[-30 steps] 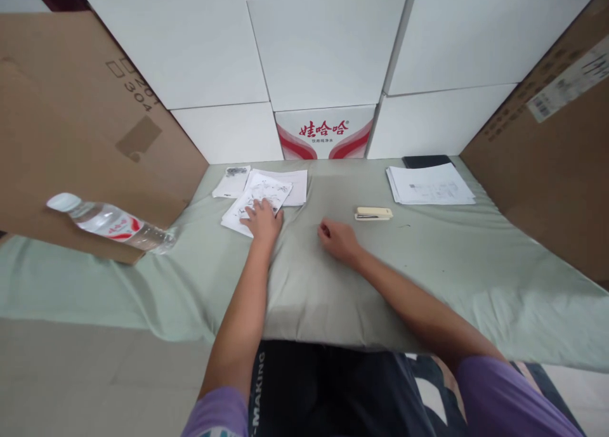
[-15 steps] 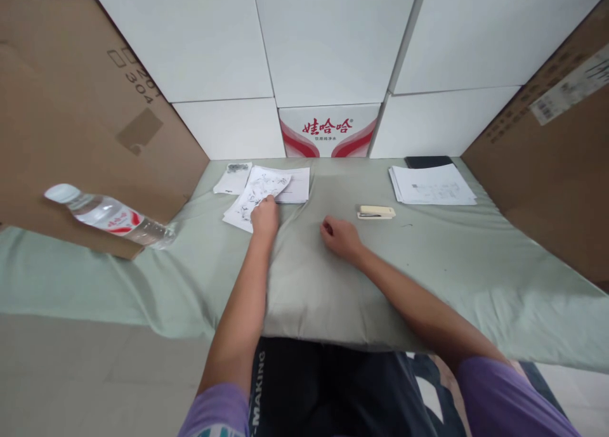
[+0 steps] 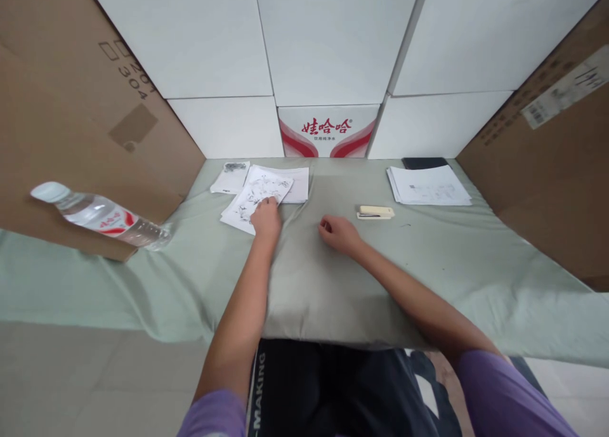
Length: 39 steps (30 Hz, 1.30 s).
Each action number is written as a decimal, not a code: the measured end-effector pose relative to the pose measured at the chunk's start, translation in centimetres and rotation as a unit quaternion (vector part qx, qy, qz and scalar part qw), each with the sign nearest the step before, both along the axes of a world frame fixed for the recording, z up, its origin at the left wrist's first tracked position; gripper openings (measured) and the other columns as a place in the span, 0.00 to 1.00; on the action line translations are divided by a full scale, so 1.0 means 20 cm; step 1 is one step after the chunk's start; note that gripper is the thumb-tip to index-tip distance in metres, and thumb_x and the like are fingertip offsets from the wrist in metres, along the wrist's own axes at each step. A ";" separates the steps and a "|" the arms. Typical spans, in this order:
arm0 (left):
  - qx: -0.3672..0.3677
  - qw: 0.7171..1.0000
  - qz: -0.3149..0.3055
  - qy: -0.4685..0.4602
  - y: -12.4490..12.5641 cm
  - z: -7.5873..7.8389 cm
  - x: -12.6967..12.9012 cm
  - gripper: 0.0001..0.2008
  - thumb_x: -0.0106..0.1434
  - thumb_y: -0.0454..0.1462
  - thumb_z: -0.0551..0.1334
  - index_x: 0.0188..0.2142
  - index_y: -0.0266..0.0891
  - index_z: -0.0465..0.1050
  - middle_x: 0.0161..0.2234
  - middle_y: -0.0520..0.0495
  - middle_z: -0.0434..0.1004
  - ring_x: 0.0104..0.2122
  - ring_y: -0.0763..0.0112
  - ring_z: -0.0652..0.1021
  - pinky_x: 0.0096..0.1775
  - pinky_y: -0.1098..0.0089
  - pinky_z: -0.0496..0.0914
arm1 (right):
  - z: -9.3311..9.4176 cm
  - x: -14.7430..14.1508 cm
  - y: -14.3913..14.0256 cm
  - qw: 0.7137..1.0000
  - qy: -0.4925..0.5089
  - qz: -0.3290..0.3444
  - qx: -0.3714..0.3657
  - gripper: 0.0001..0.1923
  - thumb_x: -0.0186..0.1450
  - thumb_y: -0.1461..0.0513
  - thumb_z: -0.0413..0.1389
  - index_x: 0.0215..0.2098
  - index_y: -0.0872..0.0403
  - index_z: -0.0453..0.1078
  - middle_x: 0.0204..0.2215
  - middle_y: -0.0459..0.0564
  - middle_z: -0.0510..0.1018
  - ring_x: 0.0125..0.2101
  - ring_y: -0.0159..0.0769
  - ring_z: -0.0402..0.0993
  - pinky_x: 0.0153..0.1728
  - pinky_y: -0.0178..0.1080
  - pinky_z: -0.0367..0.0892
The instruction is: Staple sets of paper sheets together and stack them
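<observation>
My left hand [image 3: 266,219] rests on the lower right edge of a printed sheet of paper [image 3: 254,202], its fingers loosely bent and spread on top. That sheet carries scattered black ink marks and partly overlaps other white papers [image 3: 299,186] beneath and behind it. A smaller sheet with a dark smudge [image 3: 231,178] lies just to their left. My right hand [image 3: 339,233] lies on the cloth with its fingers curled in and nothing visible in them. Beyond it, to the right, sits a cream stapler [image 3: 375,212].
A stack of white papers [image 3: 431,186] lies at the back right, with a dark flat object [image 3: 423,163] behind it. A water bottle [image 3: 104,216] is at the left by a cardboard box [image 3: 85,132]. White boxes [image 3: 328,44] wall the back; another cardboard box [image 3: 547,189] flanks the right.
The sheet under my left hand, curved up before, now lies flatter. My left fingers have loosened from a pinch and spread a little. My right hand stays nearly in place.
</observation>
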<state>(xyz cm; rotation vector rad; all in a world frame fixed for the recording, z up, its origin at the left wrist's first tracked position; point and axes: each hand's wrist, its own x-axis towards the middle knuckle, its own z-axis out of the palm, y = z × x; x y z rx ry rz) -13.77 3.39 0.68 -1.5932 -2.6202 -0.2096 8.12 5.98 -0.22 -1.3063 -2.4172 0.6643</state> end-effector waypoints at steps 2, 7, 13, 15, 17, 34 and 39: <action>0.009 1.000 -0.002 -0.009 -0.01 0.00 0.00 0.19 0.70 0.31 0.47 0.54 0.40 0.69 0.53 0.36 0.74 0.53 0.56 0.76 0.44 0.63 0.72 | 0.02 -0.04 0.07 0.997 0.039 -0.004 -0.068 0.05 0.65 0.62 0.54 0.33 0.54 0.71 0.30 0.49 0.79 0.29 0.33 0.70 0.30 0.34 0.56; 0.037 0.999 -0.002 -0.013 -0.02 -0.01 -0.02 0.18 0.69 0.34 0.51 0.55 0.42 0.70 0.55 0.38 0.73 0.54 0.54 0.73 0.45 0.60 0.72 | 0.11 -0.22 0.31 0.917 0.253 -0.132 -0.279 0.03 0.64 0.66 0.52 0.34 0.55 0.67 0.35 0.49 0.78 0.24 0.29 0.71 0.24 0.33 0.63; 0.050 0.998 -0.012 -0.033 -0.02 -0.01 -0.04 0.18 0.67 0.36 0.56 0.55 0.43 0.70 0.56 0.38 0.73 0.55 0.53 0.71 0.50 0.58 0.70 | 0.15 -0.42 0.52 0.799 0.419 -0.280 -0.327 0.03 0.63 0.67 0.53 0.34 0.54 0.64 0.29 0.44 0.73 0.22 0.26 0.70 0.21 0.30 0.63; 0.053 0.998 -0.013 -0.034 -0.02 -0.02 -0.05 0.18 0.67 0.37 0.56 0.56 0.43 0.71 0.56 0.39 0.73 0.55 0.53 0.71 0.50 0.58 0.70 | 0.12 -0.47 0.54 0.793 0.425 -0.283 -0.331 0.04 0.62 0.68 0.54 0.34 0.54 0.64 0.27 0.43 0.72 0.20 0.26 0.69 0.20 0.30 0.63; 0.056 0.998 -0.016 -0.035 -0.02 -0.02 -0.05 0.19 0.67 0.37 0.56 0.56 0.43 0.71 0.56 0.40 0.73 0.55 0.53 0.71 0.50 0.59 0.70 | 0.08 -0.51 0.56 0.795 0.431 -0.276 -0.325 0.05 0.62 0.68 0.54 0.36 0.54 0.66 0.26 0.43 0.72 0.19 0.26 0.69 0.19 0.29 0.62; 0.059 0.997 -0.009 -0.056 -0.02 -0.01 -0.06 0.18 0.67 0.37 0.55 0.56 0.44 0.71 0.56 0.41 0.74 0.54 0.53 0.71 0.49 0.58 0.70 | -0.07 -0.55 0.61 0.943 0.230 -0.217 -0.100 0.15 0.66 0.56 0.52 0.26 0.54 0.72 0.24 0.51 0.75 0.32 0.37 0.74 0.37 0.36 0.69; 0.055 0.997 -0.001 -0.060 -0.02 -0.01 -0.06 0.19 0.68 0.38 0.53 0.57 0.45 0.70 0.56 0.41 0.73 0.55 0.54 0.71 0.48 0.58 0.70 | -0.03 -0.53 0.61 0.941 0.224 -0.216 -0.135 0.07 0.58 0.66 0.55 0.33 0.56 0.75 0.23 0.49 0.75 0.28 0.35 0.72 0.32 0.35 0.68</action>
